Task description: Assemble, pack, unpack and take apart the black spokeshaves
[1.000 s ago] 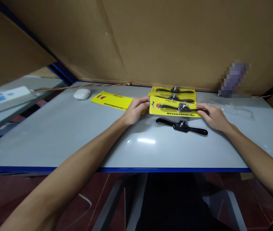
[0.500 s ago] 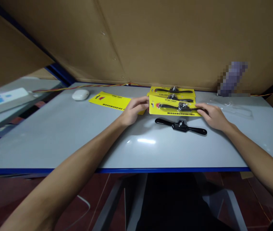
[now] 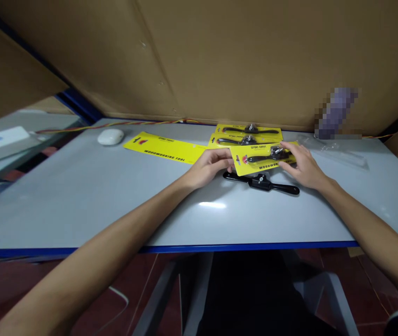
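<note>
While the head camera is looking down over the grey table (image 3: 80,196), the left hand (image 3: 208,167) is pinching the left end of a packaged spokeshave (image 3: 260,158), its fingers closed together on the yellow card's edge. The right hand (image 3: 302,165) is gripping the opposite end, with its fingers curled over the top of the card and pressing on it. The two hands are holding the pack tilted, its right end higher, just above the table surface and a little in front of the far wall.

A bare black spokeshave (image 3: 262,183) is lying flat on the table directly under the pack's near edge, its handles sticking out on both sides. Two more yellow packs (image 3: 246,139) are resting just behind, overlapping each other, close to the cardboard wall (image 3: 237,56). An empty yellow backing card (image 3: 164,148) is lying to the left of them, and a white oval object (image 3: 110,136) is sitting beyond that card. Clear plastic packaging (image 3: 339,154) is lying to the right of the right hand. A red and yellow wire (image 3: 115,125) is running along the table's far edge.
</note>
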The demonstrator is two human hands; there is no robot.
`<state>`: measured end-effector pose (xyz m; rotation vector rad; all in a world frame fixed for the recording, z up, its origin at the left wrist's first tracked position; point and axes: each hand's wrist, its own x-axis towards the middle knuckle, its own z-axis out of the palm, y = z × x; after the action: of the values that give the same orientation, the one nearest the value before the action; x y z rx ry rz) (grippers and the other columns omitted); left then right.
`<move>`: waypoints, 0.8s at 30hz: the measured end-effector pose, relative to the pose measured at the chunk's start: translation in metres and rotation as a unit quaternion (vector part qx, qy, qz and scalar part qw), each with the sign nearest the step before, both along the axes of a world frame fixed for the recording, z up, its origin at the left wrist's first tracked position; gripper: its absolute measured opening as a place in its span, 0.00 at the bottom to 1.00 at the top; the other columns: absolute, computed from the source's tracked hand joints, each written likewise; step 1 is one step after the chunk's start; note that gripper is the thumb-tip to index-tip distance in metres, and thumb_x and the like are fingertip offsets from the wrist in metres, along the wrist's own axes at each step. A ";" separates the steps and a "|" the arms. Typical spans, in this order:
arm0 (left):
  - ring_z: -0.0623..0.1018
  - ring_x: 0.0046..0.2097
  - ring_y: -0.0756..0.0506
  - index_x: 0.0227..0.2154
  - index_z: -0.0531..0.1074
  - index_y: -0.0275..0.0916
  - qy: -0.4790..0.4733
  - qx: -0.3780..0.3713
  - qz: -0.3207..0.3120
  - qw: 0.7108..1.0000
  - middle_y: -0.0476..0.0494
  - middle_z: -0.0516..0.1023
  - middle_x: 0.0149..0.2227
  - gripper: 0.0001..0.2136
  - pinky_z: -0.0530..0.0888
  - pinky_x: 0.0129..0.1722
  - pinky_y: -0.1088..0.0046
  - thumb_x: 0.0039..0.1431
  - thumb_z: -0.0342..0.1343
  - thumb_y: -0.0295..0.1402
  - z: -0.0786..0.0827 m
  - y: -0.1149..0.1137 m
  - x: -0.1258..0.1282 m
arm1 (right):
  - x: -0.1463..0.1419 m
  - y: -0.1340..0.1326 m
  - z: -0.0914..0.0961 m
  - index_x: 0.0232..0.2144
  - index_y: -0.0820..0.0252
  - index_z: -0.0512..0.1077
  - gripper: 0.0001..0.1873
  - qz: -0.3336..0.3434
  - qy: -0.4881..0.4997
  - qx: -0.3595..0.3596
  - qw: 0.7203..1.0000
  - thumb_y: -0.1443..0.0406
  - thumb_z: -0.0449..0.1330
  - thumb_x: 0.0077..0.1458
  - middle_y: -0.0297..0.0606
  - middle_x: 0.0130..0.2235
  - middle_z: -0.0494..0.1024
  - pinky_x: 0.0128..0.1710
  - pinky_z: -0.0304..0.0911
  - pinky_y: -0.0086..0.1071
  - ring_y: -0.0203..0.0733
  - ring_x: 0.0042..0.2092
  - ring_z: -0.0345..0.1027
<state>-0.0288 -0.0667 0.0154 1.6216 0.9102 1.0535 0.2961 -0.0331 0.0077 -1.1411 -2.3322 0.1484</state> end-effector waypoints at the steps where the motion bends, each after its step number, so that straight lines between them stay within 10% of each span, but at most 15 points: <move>1: 0.75 0.31 0.47 0.31 0.79 0.36 0.005 0.001 -0.004 1.000 0.46 0.77 0.27 0.11 0.73 0.36 0.69 0.56 0.65 0.40 0.000 0.000 0.000 | -0.001 0.000 0.000 0.70 0.48 0.64 0.31 -0.003 0.000 -0.001 1.000 0.56 0.59 0.67 0.46 0.66 0.75 0.70 0.54 0.69 0.64 0.67 0.68; 8: 0.76 0.31 0.47 0.30 0.80 0.36 0.037 -0.001 -0.036 0.999 0.44 0.79 0.28 0.11 0.74 0.35 0.70 0.55 0.67 0.40 0.004 0.000 -0.001 | -0.003 0.002 0.003 0.68 0.43 0.65 0.28 0.029 -0.003 0.026 0.999 0.56 0.59 0.69 0.40 0.71 0.69 0.71 0.50 0.68 0.62 0.75 0.53; 24: 0.73 0.32 0.46 0.31 0.76 0.37 0.023 -0.016 -0.030 0.999 0.47 0.76 0.28 0.11 0.72 0.36 0.70 0.54 0.62 0.41 -0.003 0.013 -0.004 | -0.004 0.007 0.003 0.60 0.49 0.70 0.21 0.045 -0.035 0.093 0.994 0.52 0.55 0.70 0.45 0.63 0.77 0.69 0.53 0.63 0.60 0.65 0.68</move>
<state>-0.0325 -0.0541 0.0123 1.6422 0.8994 0.9599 0.2924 -0.0261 0.0112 -0.9658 -2.4023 -0.0772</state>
